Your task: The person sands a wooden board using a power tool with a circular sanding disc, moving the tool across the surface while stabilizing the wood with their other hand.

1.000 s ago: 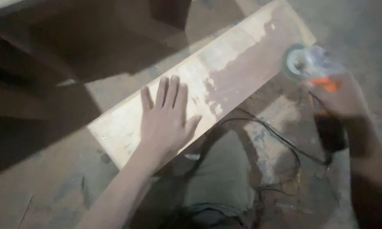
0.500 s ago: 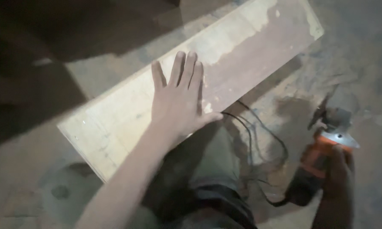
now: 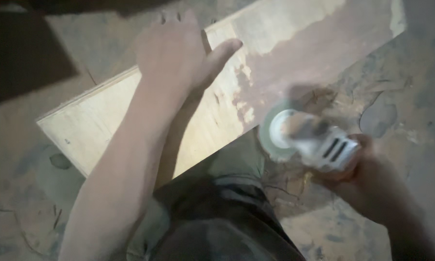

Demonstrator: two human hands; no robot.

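Note:
A long wooden board (image 3: pixel 285 53) lies slantwise on the dusty floor, part pale, part dark brown. My left hand (image 3: pixel 176 50) rests flat on its far edge, fingers spread, thumb pointing right. My right hand (image 3: pixel 357 166) grips an angle grinder (image 3: pixel 309 137) with a silver head; its round disc (image 3: pixel 275 135) is blurred and sits at the board's near edge.
My knee in dark trousers (image 3: pixel 222 203) is bent below the board. The floor (image 3: pixel 396 111) around is rough and covered in dust and debris. A dark shadowed object (image 3: pixel 24 53) lies at the top left.
My right hand has brought the grinder from the floor at the right up to the board's near edge. My left hand has slid toward the board's far edge. The view has shifted.

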